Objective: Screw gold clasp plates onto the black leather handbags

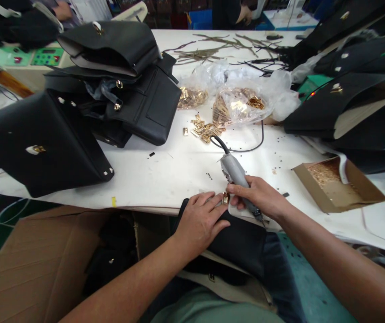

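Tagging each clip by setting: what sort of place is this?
Most likely a handbag assembly workshop. Finished black leather handbags are stacked on the white worktable, clear plastic bags of gold metal clasps lie open, and the right hand holds a grey corded power tool.

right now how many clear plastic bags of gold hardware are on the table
2. One plastic bag lies behind the loose gold clasps, beside the black bags. The other sits just right of it, fuller. More may be hidden under the crumpled plastic.
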The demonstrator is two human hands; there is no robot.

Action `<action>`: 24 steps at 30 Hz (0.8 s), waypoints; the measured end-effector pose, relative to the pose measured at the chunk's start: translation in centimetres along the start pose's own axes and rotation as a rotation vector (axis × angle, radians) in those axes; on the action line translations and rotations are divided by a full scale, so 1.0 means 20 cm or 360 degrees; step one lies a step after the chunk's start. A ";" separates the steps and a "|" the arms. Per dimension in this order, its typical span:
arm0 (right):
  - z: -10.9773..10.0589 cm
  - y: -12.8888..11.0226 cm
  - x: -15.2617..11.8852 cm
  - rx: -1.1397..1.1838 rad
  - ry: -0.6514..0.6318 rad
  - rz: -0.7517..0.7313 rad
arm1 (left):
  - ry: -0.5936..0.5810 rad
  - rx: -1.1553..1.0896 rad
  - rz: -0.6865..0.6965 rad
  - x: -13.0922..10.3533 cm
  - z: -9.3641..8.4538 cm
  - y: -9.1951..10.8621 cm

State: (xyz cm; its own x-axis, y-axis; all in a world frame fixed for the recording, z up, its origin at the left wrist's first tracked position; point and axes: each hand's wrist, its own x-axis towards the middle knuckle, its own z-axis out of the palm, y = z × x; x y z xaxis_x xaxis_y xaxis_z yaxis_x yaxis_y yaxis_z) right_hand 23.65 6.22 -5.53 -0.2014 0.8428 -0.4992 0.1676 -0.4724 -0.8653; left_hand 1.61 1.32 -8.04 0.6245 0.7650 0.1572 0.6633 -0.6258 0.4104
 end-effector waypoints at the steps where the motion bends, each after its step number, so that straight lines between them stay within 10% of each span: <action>1: 0.00 0.01 0.00 0.0007 -0.0021 -0.0001 | 0.0001 0.0000 -0.0001 0.00 0.00 0.00; 24: 0.04 -0.02 0.00 -0.0015 0.0025 0.0026 | -0.0030 -0.0041 -0.0012 0.00 0.00 0.01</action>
State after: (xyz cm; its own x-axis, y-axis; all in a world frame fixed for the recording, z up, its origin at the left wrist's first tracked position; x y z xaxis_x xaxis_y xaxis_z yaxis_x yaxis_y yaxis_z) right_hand 22.90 6.20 -5.24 -0.1836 0.8389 -0.5124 0.1796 -0.4839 -0.8565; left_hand 1.72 1.31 -7.95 0.6272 0.7666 0.1373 0.6574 -0.6157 0.4345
